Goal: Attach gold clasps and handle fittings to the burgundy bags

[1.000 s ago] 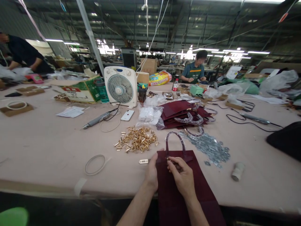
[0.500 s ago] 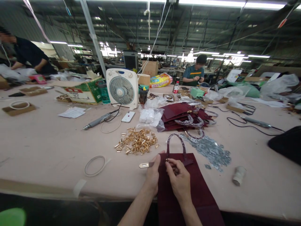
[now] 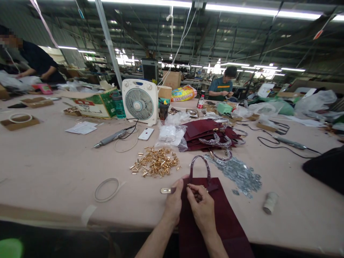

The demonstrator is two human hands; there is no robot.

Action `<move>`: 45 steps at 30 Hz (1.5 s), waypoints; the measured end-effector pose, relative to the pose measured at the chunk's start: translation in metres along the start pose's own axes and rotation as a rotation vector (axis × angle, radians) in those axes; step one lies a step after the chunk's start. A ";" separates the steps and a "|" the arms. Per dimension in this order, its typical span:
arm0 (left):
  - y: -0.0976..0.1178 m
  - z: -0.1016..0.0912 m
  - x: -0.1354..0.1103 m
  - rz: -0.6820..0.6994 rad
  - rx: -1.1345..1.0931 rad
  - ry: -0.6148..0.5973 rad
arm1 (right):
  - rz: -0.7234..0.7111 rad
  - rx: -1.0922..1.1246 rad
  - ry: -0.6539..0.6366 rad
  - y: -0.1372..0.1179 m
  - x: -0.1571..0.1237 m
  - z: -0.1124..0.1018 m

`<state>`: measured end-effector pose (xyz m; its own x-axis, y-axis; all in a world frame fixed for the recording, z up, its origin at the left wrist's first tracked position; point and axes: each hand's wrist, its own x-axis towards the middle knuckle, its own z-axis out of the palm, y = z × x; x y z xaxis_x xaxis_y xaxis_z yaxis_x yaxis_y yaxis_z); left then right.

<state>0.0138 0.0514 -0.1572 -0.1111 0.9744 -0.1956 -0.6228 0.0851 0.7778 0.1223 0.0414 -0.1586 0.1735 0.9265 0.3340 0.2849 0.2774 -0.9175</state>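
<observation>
A dark red handbag panel (image 3: 224, 215) with a plastic-wrapped handle (image 3: 200, 157) hangs over the table's front edge. My left hand (image 3: 173, 204) is closed on its left edge, thumb on top. A strap with a gold metal tip (image 3: 166, 190) sticks out to the left of that hand. My right hand (image 3: 201, 202) lies over the panel below the handle, thumb and forefinger pinched on a tiny gold-coloured piece of hardware. Behind my hands is a pile of gold metal fittings (image 3: 158, 162). Flat grey metal plates (image 3: 239, 173) are scattered to the right.
Further back lie a stack of dark red bag pieces (image 3: 199, 130), a phone (image 3: 146, 134), an electric screwdriver (image 3: 110, 139) and a box fan (image 3: 139, 102). A tape roll (image 3: 106, 190) is at left, a thread spool (image 3: 270, 202) at right. Two other people work beyond.
The view has shifted slightly. My right hand stays pinched near the panel's upper left part, a little closer to my left hand. The grip of my left hand is unchanged.
</observation>
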 end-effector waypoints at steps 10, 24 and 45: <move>0.003 0.000 -0.002 0.045 0.060 -0.024 | -0.061 -0.138 -0.004 -0.009 -0.005 0.004; 0.019 -0.003 0.004 0.209 0.448 -0.076 | 0.096 -0.052 -0.010 -0.001 0.002 0.000; 0.031 -0.025 0.016 0.385 0.856 -0.065 | 0.008 -0.087 -0.113 0.003 0.000 0.002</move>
<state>-0.0271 0.0641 -0.1509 -0.1310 0.9749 0.1801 0.2315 -0.1465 0.9617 0.1213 0.0429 -0.1617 0.0705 0.9527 0.2955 0.3657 0.2510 -0.8963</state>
